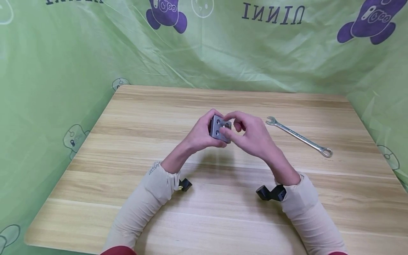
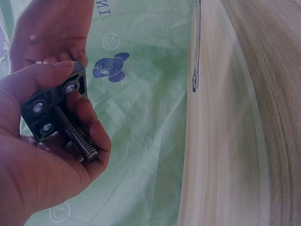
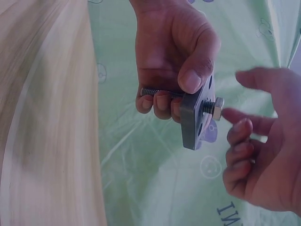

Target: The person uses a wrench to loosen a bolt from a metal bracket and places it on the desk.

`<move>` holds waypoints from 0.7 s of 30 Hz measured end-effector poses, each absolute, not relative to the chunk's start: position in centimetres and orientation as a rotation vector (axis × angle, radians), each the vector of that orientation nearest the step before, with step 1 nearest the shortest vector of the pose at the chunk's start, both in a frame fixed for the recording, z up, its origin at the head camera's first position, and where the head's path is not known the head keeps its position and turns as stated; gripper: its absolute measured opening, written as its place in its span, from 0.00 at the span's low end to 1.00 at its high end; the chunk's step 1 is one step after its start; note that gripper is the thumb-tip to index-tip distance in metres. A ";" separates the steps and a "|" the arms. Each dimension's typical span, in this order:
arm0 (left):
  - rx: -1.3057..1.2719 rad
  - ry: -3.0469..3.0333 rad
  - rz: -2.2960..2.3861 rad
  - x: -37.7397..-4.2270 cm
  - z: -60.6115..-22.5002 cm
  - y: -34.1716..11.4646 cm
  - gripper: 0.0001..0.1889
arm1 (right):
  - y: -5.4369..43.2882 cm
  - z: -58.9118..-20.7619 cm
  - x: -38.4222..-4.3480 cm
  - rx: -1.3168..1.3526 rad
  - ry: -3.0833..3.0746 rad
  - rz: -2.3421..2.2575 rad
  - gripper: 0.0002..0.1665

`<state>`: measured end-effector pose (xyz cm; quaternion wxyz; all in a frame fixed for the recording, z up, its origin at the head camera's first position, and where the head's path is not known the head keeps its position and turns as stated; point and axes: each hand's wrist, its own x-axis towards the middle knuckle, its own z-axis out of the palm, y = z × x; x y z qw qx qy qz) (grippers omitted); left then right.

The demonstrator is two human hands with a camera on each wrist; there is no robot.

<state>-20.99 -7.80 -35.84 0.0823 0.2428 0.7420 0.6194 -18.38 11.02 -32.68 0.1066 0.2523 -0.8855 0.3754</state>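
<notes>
Nearest, on the person's side of the metal plate [image 3: 190, 117], two pale sleeves [image 1: 140, 209] reach in over the wooden table [image 1: 223, 226], a black wrist camera [image 1: 271, 193] at each cuff, angled, it seems, to face the work. The plate itself is held up off the tabletop by the left hand [image 1: 200, 132], whose thumb and fingers curl round it; its fingers also lie along the threaded shank of a bolt [image 2: 75, 132] passing through, a hold that probably steadies both and leaves the bolt's head [image 3: 217, 112] free on the other face. At that face the right hand [image 1: 251, 132] has thumb and index finger spread, the others curled, gripping nothing; whether a fingertip touches the head is hard to tell. Right of the plate lies a wrench [image 1: 298, 136], presumably there to be handy without crowding. Behind the plate hangs a green curtain [image 1: 223, 63].
</notes>
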 end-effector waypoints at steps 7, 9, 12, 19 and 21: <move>0.722 2.255 1.826 -20.9 -35.8 -7.7 0.34 | 11.0 -32.7 -18.7 0.480 -2.869 0.938 0.28; 0.725 2.266 1.819 -20.9 -35.8 -7.7 0.33 | 10.9 -32.8 -18.7 0.466 -2.929 0.895 0.32; 0.727 2.286 1.801 -20.9 -35.8 -7.7 0.33 | 10.7 -33.1 -18.7 0.459 -2.953 0.850 0.34; 0.736 2.307 1.767 -20.9 -36.0 -7.6 0.32 | 10.1 -33.8 -18.7 0.437 -2.826 0.898 0.31; 0.736 2.303 1.770 -20.9 -36.0 -7.6 0.32 | 10.0 -33.8 -18.7 0.444 -2.802 0.909 0.29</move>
